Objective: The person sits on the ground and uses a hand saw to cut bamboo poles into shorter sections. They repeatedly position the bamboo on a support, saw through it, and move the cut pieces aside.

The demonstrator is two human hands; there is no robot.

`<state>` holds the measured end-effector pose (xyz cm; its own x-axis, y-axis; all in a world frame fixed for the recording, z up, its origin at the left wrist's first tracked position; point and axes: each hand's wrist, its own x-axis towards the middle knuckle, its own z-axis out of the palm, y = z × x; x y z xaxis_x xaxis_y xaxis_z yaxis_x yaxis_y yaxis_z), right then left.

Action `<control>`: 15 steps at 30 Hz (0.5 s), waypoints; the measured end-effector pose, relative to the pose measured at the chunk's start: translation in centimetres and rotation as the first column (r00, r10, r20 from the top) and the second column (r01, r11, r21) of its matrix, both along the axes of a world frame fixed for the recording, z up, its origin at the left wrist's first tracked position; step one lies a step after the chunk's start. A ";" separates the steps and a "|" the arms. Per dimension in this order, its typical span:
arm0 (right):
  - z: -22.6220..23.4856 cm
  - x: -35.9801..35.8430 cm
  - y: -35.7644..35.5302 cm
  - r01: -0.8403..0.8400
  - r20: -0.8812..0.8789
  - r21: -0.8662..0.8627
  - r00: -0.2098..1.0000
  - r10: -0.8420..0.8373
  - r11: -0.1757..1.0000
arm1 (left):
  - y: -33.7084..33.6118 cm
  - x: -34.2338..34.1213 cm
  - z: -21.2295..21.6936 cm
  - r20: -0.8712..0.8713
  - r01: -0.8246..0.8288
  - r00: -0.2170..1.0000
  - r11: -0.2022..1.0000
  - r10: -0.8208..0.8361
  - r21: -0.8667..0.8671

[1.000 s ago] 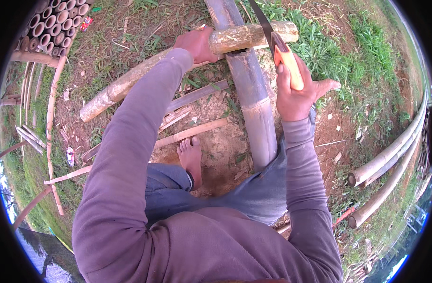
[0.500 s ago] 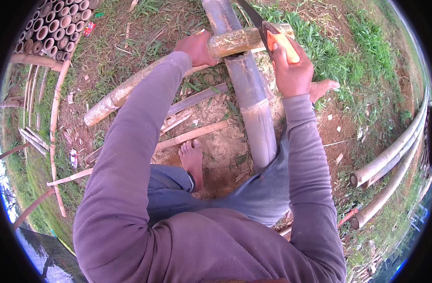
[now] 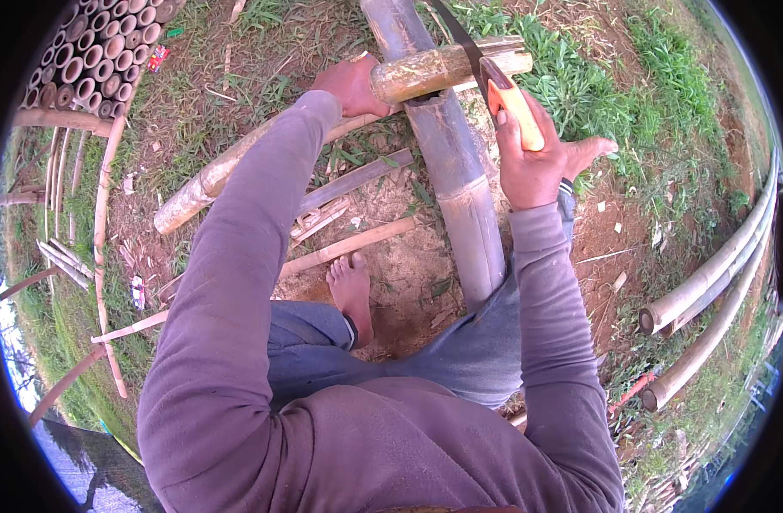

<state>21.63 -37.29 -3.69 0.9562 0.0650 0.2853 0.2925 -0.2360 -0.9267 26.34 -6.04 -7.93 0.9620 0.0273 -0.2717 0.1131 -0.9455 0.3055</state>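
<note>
My left hand (image 3: 356,88) is closed around a yellowish bamboo pole (image 3: 434,71), which slants from the lower left up to the right. The pole rests across a thicker grey bamboo (image 3: 462,184) beside a dark opening in its top. In my closed right hand (image 3: 532,171) is the orange handle of a handsaw (image 3: 519,113). Its dark curved blade crosses the pole near the right end, pointing away from me. How deep the blade sits in the pole cannot be made out. The grey bamboo's near end lies against my jeans.
Split bamboo strips (image 3: 349,248) and sawdust lie near my bare left foot (image 3: 350,295). Cut bamboo pieces (image 3: 92,56) are stacked on a rack at the far left. Long bamboo poles (image 3: 699,295) lie at the right. Grass (image 3: 656,77) grows at the far right.
My right hand has drawn the saw back toward me, so its handle sits lower against the pole. My left hand keeps hold of the pole, which has barely shifted.
</note>
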 end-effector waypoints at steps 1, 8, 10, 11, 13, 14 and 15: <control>0.6 -0.8 0.3 -0.007 -0.077 0.039 0.997 0.010 0.999 | 0.1 -0.6 0.2 -0.003 0.009 1.000 1.000 -0.009 -0.004; -2.2 -4.4 -1.2 0.015 0.062 0.017 0.998 -0.016 1.000 | 0.0 -1.9 1.5 0.021 0.034 0.999 0.999 -0.034 -0.005; -3.3 -3.0 -1.7 0.012 0.166 -0.014 0.986 -0.009 1.000 | 0.3 -0.7 1.3 0.035 0.030 0.999 0.999 -0.031 0.011; -3.7 -2.5 -1.9 0.014 0.218 -0.031 0.976 -0.007 0.999 | 0.3 -0.4 1.1 -0.007 0.040 0.999 0.999 -0.040 -0.005; -3.5 -2.5 -1.5 0.006 0.167 0.068 0.986 -0.018 0.998 | 0.3 0.0 2.0 -0.093 0.057 0.994 0.998 -0.059 -0.025; -3.2 -2.5 -1.4 0.023 0.193 0.053 0.981 -0.033 0.998 | 0.6 0.8 1.6 -0.089 0.097 0.991 0.992 -0.105 -0.085; -2.9 -2.9 -1.5 0.048 0.210 0.029 0.976 -0.053 0.998 | 1.2 1.5 0.4 -0.091 0.142 0.983 0.978 -0.157 -0.156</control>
